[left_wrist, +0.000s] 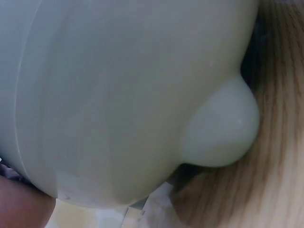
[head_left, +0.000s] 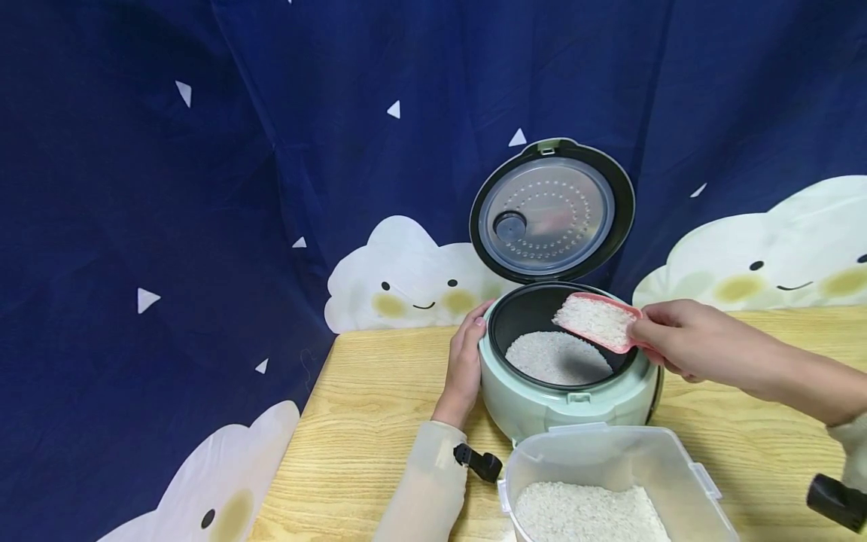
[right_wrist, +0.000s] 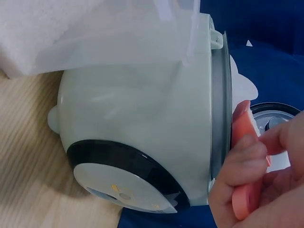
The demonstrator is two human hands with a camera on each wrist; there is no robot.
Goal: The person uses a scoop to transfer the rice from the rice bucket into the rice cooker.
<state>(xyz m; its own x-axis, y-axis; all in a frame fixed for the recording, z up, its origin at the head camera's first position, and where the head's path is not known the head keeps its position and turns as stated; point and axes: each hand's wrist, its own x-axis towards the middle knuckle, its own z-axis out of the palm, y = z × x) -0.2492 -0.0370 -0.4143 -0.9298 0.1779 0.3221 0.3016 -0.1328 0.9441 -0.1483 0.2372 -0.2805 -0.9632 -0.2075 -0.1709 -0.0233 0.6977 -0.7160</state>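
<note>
A pale green rice cooker stands with its lid raised, white rice in its dark inner pot. Held in my right hand by its handle is a pink scoop heaped with rice, level above the pot's right side. In the right wrist view, the fingers curl round the pink handle. My left hand rests against the cooker's left side, fingers laid up along the wall to the rim. The left wrist view shows mostly the cooker's smooth wall and a rounded foot.
A clear plastic bin with rice in it stands in front of the cooker, close against it. Both sit on a wooden table. Behind hangs a dark blue curtain with white clouds. The raised lid stands close to the curtain.
</note>
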